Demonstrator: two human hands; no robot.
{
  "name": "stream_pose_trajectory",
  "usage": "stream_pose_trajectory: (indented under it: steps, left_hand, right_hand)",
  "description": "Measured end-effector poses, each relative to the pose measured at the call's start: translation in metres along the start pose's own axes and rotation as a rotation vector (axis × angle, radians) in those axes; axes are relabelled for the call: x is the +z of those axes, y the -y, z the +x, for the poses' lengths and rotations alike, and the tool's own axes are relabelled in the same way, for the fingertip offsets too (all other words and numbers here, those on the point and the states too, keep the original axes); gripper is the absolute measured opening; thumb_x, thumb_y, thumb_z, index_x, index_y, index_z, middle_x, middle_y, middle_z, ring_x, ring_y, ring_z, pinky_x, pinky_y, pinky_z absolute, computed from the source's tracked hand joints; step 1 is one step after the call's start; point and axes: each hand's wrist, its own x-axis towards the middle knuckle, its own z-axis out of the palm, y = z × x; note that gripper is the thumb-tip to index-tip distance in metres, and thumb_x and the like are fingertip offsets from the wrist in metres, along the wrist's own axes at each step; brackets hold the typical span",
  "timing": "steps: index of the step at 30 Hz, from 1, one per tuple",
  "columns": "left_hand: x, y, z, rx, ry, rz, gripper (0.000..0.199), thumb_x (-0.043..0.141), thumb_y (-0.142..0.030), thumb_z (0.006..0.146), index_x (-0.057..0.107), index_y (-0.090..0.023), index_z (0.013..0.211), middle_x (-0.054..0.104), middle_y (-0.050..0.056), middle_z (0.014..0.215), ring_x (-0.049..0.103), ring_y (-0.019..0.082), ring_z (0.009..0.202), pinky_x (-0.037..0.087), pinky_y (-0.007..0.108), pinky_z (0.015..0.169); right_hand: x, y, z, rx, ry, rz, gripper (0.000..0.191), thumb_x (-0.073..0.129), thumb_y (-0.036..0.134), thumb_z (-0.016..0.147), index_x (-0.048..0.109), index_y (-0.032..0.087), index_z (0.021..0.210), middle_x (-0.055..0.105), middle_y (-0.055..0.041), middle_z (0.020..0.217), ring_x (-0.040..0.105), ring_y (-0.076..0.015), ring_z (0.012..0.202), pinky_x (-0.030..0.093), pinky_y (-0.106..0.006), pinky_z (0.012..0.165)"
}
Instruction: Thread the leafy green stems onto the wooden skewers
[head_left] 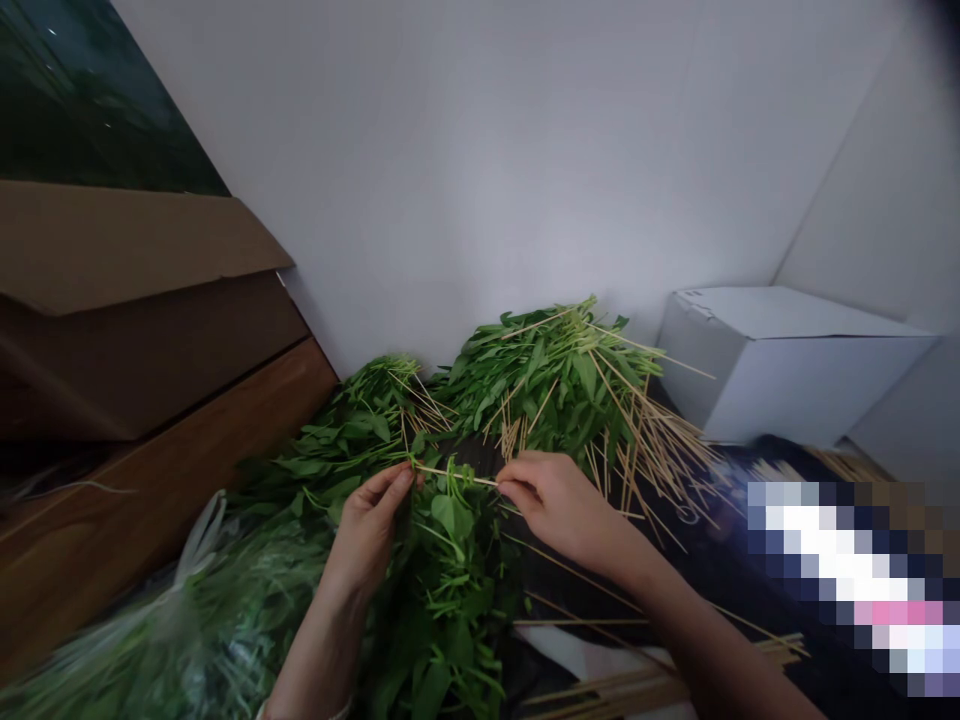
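Carefully threading, by appearances, a green stem [413, 461] onto a thin stick [484, 481] above leafy greens [439, 625], pinching the stem by the stick's tip with the left hand [367, 515], grasping the other end with the right hand [559, 505], and seemingly needing a gentle, straight push.

Head-worn view from above and behind both hands [559, 505], facing forward and steeply down, near, at arm's reach, pale wall [480, 180] across twelve o'clock, cardboard box [142, 340] at nine o'clock, white box [810, 375] at three o'clock
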Motion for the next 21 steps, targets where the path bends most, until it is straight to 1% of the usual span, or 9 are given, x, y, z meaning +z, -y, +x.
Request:
stream_pose_trajectory:
  steps: [8,15,21]
  left_hand:
    - [-0.0009,0.0002,-0.0018,-0.005,0.017,0.004,0.036,0.086,-0.038,0.058,0.075,-0.016,0.085,0.072,0.002,0.075,0.062,0.011,0.067,0.048,0.019,0.065]
    - [-0.0031,-0.0021,-0.003,-0.009,0.005,0.071,0.037,0.086,-0.038,0.059,0.075,-0.017,0.086,0.073,0.001,0.077,0.062,0.011,0.066,0.047,0.018,0.061]
    - [-0.0071,-0.0004,-0.0003,-0.045,0.019,0.057,0.032,0.086,-0.037,0.059,0.075,-0.017,0.081,0.072,0.001,0.072,0.061,0.01,0.062,0.046,0.017,0.059]
  right_hand:
    - [0.0018,0.002,0.0002,0.007,0.009,-0.026,0.016,0.054,0.014,0.091,0.068,0.018,0.082,0.063,-0.0007,0.079,0.056,-0.0119,0.075,0.038,-0.024,0.071]
    - [0.0015,0.0049,-0.0021,0.027,0.03,-0.094,0.017,0.054,0.015,0.091,0.064,0.017,0.077,0.061,-0.0003,0.078,0.055,-0.0114,0.074,0.036,-0.024,0.069]
    - [0.0047,0.0041,-0.0016,0.018,0.036,-0.084,0.018,0.053,0.015,0.091,0.063,0.017,0.075,0.061,-0.0003,0.077,0.055,-0.0109,0.073,0.036,-0.023,0.07]
